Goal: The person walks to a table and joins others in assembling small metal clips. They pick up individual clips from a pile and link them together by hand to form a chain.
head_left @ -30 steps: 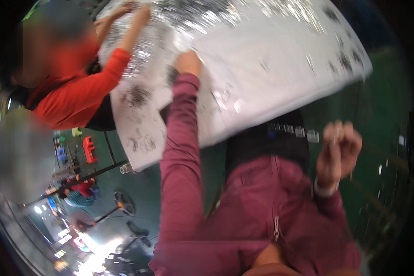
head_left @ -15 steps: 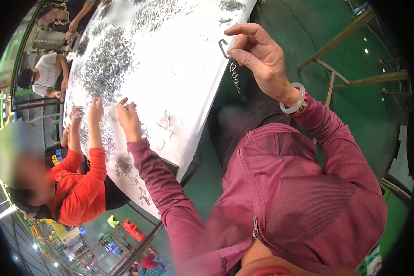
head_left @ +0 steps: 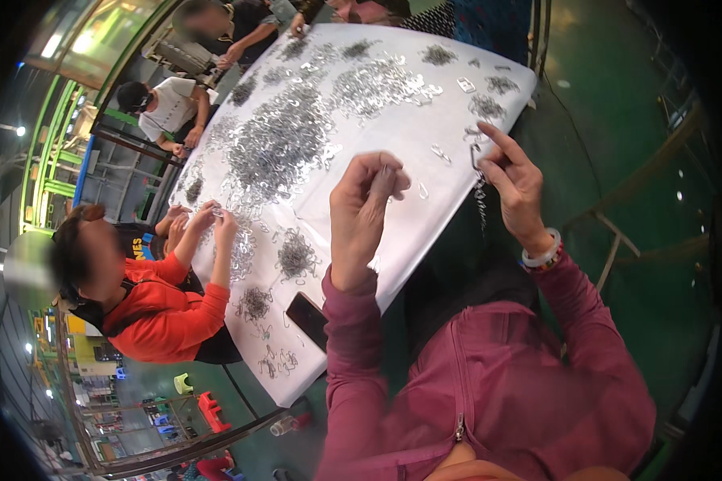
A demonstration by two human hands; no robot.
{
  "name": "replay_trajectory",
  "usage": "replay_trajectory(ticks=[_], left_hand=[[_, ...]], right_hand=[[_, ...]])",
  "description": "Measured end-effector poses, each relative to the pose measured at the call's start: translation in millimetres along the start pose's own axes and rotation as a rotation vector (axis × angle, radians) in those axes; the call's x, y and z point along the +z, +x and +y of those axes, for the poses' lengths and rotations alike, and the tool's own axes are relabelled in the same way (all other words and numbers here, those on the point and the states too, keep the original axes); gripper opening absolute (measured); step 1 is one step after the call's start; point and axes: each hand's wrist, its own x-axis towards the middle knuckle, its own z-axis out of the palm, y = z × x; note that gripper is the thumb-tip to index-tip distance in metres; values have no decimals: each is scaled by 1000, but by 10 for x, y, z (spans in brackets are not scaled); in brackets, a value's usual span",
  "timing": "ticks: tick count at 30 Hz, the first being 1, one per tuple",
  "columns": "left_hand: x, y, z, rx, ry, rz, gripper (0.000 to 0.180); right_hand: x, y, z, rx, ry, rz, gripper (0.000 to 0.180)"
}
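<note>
My right hand (head_left: 515, 183) pinches a dark metal hook (head_left: 475, 157) just off the table's right edge. A string of small silvery metal pieces (head_left: 481, 200) dangles below that hook. Over the white tabletop, my left hand (head_left: 365, 208) is raised with its thumb and fingers pressed together; whatever it may hold is hidden. A few loose bent metal pieces (head_left: 440, 152) lie on the table between my two hands. Left of my left hand spreads a large heap of small metal hooks (head_left: 277, 148).
Smaller piles of hooks (head_left: 297, 255) dot the white-covered table (head_left: 413, 240). A dark phone (head_left: 306, 319) lies at its near edge. A co-worker in a red top (head_left: 168, 305) handles pieces at the left; others sit along the far side. Wooden trestle legs (head_left: 610, 248) stand at the right.
My left hand has come from the pieces at the left toward my right hand, its fingers now together. The right hand keeps the hook. The view has shifted, showing more of the table.
</note>
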Motion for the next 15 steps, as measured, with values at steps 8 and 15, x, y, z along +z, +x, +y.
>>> replay_trajectory(ticks=[8,15], left_hand=[[430,250,-174,-40,-132,-134,15],[485,256,-208,-36,-11,-103,7]], right_hand=[[130,-111,10,23,-54,-19,46],[215,-212,-14,-28,-52,10,43]])
